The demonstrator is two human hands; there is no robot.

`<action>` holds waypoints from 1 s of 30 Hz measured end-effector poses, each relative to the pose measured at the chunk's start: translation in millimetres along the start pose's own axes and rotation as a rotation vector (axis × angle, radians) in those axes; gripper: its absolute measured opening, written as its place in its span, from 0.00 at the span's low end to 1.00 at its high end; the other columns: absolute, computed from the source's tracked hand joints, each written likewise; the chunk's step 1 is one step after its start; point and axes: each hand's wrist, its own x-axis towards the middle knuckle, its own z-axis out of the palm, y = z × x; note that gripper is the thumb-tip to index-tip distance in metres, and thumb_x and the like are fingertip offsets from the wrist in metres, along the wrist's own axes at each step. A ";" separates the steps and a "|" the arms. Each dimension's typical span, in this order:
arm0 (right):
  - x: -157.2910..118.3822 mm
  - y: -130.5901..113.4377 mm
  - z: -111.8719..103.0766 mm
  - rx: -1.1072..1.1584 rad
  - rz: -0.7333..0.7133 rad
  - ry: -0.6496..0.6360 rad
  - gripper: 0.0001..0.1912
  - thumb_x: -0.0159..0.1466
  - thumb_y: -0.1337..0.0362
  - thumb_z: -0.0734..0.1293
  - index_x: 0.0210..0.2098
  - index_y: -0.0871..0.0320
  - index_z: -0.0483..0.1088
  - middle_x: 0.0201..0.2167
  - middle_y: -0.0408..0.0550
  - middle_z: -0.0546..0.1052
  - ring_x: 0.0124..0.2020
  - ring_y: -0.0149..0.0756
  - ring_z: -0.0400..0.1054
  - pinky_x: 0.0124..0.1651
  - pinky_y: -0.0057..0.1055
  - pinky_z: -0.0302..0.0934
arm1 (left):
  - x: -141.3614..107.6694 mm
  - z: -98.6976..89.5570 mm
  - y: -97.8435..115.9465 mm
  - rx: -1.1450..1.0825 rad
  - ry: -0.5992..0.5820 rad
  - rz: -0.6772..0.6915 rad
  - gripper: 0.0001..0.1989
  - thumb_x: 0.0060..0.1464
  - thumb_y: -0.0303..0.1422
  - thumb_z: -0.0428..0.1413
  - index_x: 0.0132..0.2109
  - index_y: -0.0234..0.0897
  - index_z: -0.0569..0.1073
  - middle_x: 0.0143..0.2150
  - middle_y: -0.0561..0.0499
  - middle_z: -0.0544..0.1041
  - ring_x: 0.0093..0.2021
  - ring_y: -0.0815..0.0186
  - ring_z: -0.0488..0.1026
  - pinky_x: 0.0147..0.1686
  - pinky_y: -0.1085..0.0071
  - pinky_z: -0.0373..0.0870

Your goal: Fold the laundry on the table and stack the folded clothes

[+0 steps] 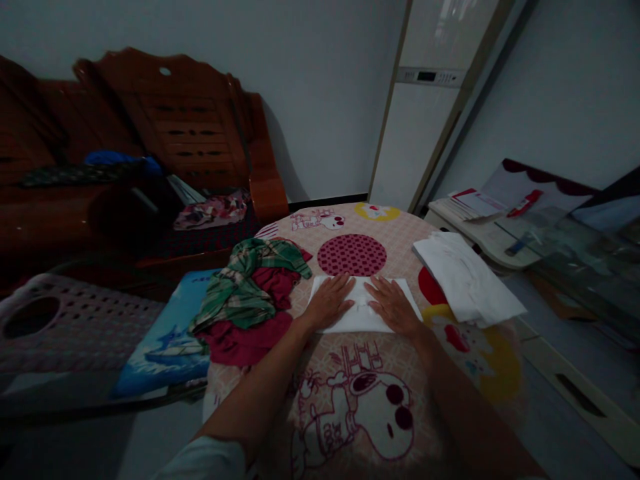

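Midway across the tablecloth (403,233), the left hand (329,301) and right hand (395,308) are pressing flat, unclenched. Beneath these 2, a folded white cloth (364,319) is lying with its long axis running left to right. Nearer the camera, a printed cartoon dog (383,437) is bearing lettering (334,435) resembling "JOE COOL". Farther out, green plaid fabric (250,267) is lying left, stacked white fabric (465,280) right.
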 end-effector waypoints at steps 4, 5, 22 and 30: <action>-3.1 0.1 0.4 -0.018 0.000 -0.017 0.26 0.72 0.53 0.53 0.68 0.50 0.55 0.70 0.49 0.55 0.71 0.45 0.46 0.69 0.51 0.42 | -2.6 1.5 3.2 0.049 0.040 0.003 0.30 0.68 0.44 0.41 0.70 0.35 0.54 0.72 0.39 0.54 0.71 0.54 0.50 0.67 0.53 0.52; -3.5 0.0 0.9 -0.018 0.003 -0.019 0.26 0.72 0.53 0.53 0.68 0.49 0.55 0.70 0.49 0.55 0.71 0.45 0.46 0.69 0.51 0.42 | -3.3 1.8 4.5 0.068 0.053 -0.004 0.29 0.68 0.44 0.41 0.70 0.36 0.54 0.71 0.40 0.55 0.71 0.54 0.50 0.67 0.52 0.52; -4.0 -0.1 1.2 0.024 -0.016 -0.035 0.28 0.71 0.48 0.55 0.68 0.38 0.51 0.72 0.40 0.50 0.71 0.50 0.43 0.70 0.54 0.40 | -5.5 4.0 7.8 0.144 0.116 -0.048 0.29 0.67 0.47 0.42 0.70 0.45 0.54 0.71 0.45 0.58 0.70 0.52 0.53 0.66 0.49 0.53; -2.6 -1.4 1.7 0.001 -0.018 -0.017 0.27 0.71 0.50 0.56 0.68 0.39 0.53 0.72 0.42 0.51 0.71 0.48 0.44 0.70 0.52 0.39 | -4.7 -0.1 11.2 0.142 0.094 -0.064 0.29 0.67 0.46 0.42 0.70 0.43 0.55 0.71 0.45 0.58 0.70 0.51 0.54 0.66 0.48 0.53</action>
